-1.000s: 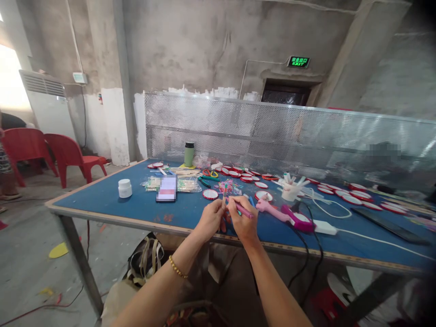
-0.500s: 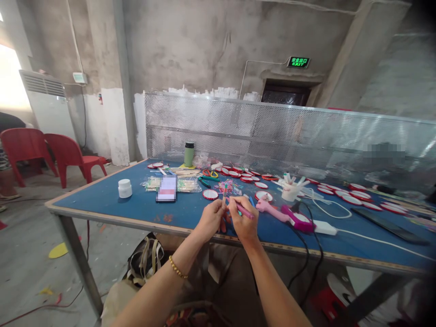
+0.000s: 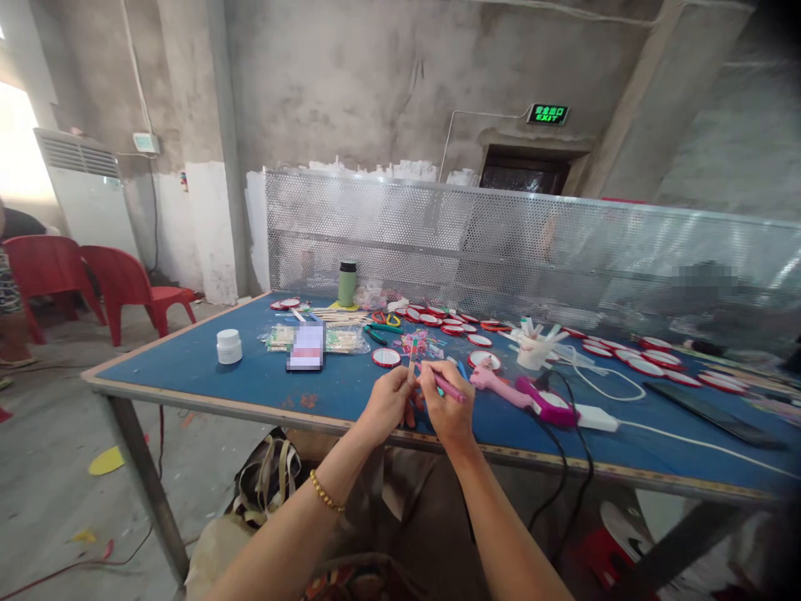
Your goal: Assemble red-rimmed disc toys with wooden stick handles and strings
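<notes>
Both my hands meet just above the front edge of the blue table [image 3: 250, 388]. My left hand [image 3: 389, 405] is closed around a thin wooden stick [image 3: 411, 359] with a greenish tip, which points upward. In my right hand [image 3: 451, 409] a pink pen-like tool [image 3: 449, 386] is gripped like a pen, its front end close to the stick. Exactly where the two touch is hidden by my fingers. Right behind the hands lie a small round red-rimmed disc [image 3: 386, 358] and a pile of colourful small strips [image 3: 422, 342].
Left of my hands are a phone [image 3: 306, 346], bagged wooden sticks [image 3: 350, 339] and a white jar [image 3: 229, 346]. To the right lie a pink-purple glue-gun-like device [image 3: 547, 403] with cables, a white cup [image 3: 531, 351] of sticks and several red-rimmed discs [image 3: 647, 366]. A perforated metal screen [image 3: 375, 225] stands behind.
My hands, the stick and the pink tool stay almost in the same place. At the far left, a person by the red chairs has shifted slightly.
</notes>
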{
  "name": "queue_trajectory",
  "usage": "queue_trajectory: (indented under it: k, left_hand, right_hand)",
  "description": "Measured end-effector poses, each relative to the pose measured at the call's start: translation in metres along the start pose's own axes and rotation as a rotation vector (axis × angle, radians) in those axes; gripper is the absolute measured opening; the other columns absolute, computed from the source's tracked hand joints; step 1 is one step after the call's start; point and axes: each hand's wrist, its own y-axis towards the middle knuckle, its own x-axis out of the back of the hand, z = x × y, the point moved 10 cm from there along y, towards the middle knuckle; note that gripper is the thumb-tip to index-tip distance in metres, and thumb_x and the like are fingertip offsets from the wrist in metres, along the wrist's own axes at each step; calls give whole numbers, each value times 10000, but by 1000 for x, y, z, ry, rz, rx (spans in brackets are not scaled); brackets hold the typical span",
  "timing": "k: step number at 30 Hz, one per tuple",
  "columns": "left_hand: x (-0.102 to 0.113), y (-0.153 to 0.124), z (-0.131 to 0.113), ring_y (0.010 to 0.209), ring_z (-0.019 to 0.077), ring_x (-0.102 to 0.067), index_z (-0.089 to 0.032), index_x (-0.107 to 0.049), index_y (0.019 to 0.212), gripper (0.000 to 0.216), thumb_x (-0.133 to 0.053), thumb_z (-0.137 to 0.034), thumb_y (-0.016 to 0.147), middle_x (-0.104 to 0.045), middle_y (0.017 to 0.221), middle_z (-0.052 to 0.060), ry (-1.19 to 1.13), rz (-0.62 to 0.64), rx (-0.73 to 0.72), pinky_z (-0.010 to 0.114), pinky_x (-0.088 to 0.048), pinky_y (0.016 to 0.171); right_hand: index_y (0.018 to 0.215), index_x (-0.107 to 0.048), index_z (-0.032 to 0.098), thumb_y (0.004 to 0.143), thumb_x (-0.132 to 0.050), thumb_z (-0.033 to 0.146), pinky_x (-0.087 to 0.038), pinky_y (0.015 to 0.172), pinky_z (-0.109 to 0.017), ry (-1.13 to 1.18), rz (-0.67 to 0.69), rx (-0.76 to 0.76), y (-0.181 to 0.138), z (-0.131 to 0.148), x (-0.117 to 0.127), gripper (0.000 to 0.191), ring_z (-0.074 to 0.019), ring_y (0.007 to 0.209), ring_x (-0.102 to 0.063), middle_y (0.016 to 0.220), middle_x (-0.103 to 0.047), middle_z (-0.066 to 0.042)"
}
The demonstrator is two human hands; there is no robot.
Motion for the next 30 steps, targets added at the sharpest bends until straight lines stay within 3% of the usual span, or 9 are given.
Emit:
queue_trajectory:
  k: [30]
  left_hand:
    - [0, 0, 1, 348, 75, -532, -185, -510, 834, 383, -499, -561, 908, -639, 655, -11, 7, 2, 10, 159, -282, 312]
  right_hand:
    - [834, -620, 208, 956, -543, 308, -498, 601, -270, -33, -15, 6, 0, 0, 2, 176, -148, 628, -639, 723, -672, -9]
